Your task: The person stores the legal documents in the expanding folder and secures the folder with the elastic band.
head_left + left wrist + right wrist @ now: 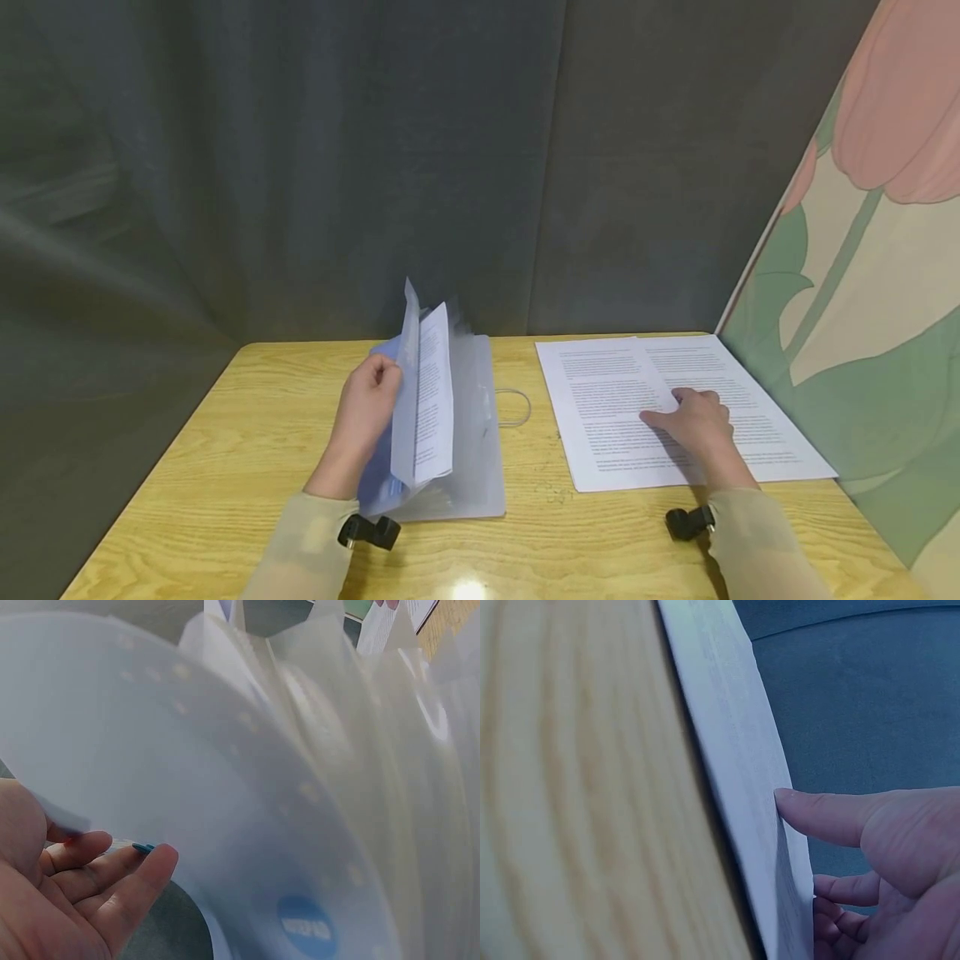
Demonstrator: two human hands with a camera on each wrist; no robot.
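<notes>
A translucent accordion file folder point(482, 417) stands partly fanned out on the left half of the table, with printed sheets point(435, 392) upright between its dividers. My left hand point(366, 398) pinches the edge of its raised front cover point(187, 750); a small teal piece point(142, 847) shows by the fingertips in the left wrist view. On the right, two side-by-side spreads of printed paper point(592, 375) lie flat and overlap slightly. My right hand point(697, 423) rests over them where they meet, thumb point(817, 814) stretched out and touching paper, other fingers loosely bent.
A thin elastic loop point(517, 408) sticks out from the folder's right side. Dark curtain point(450, 167) hangs behind the wooden table point(225, 442). A flower-patterned panel point(885, 333) borders the right side, close to the paper.
</notes>
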